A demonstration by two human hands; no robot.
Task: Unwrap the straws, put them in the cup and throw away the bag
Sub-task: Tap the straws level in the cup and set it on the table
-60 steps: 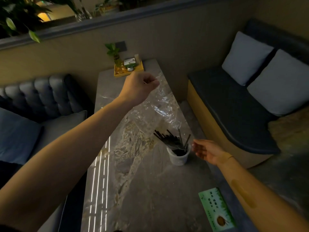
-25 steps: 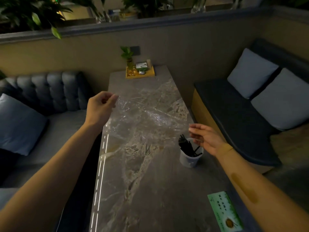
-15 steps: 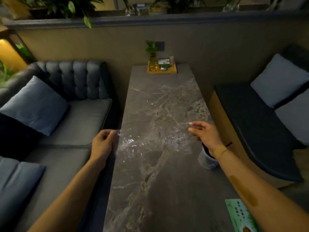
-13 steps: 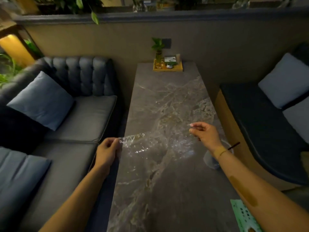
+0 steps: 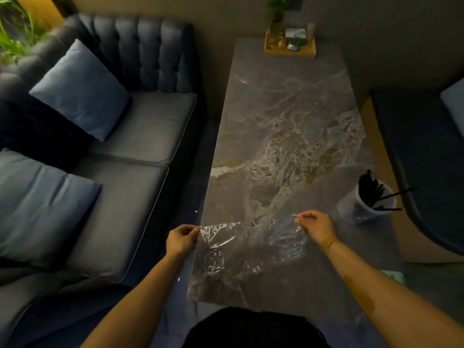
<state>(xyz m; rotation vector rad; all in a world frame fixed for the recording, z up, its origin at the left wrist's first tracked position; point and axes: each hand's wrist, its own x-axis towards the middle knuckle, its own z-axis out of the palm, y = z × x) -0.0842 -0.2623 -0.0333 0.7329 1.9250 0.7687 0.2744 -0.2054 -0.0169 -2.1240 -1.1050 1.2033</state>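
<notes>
A crinkled clear plastic bag (image 5: 248, 243) is stretched flat between my two hands over the near end of the marble table (image 5: 283, 116). My left hand (image 5: 181, 239) pinches its left edge at the table's left side. My right hand (image 5: 316, 225) pinches its upper right corner. A white cup (image 5: 356, 210) stands to the right of my right hand near the table's right edge. Several black straws (image 5: 371, 190) stick out of it, two leaning over the rim to the right.
A grey tufted sofa (image 5: 140, 126) with blue cushions (image 5: 80, 86) runs along the left of the table. A yellow tray (image 5: 288, 46) with a small plant stands at the far end. A dark bench (image 5: 421, 151) lies to the right. A green card (image 5: 396, 276) peeks out past my right forearm.
My left hand came down from high over the table to its near left edge with the bag. My right hand took the bag's other side. The view tilted down and left.
</notes>
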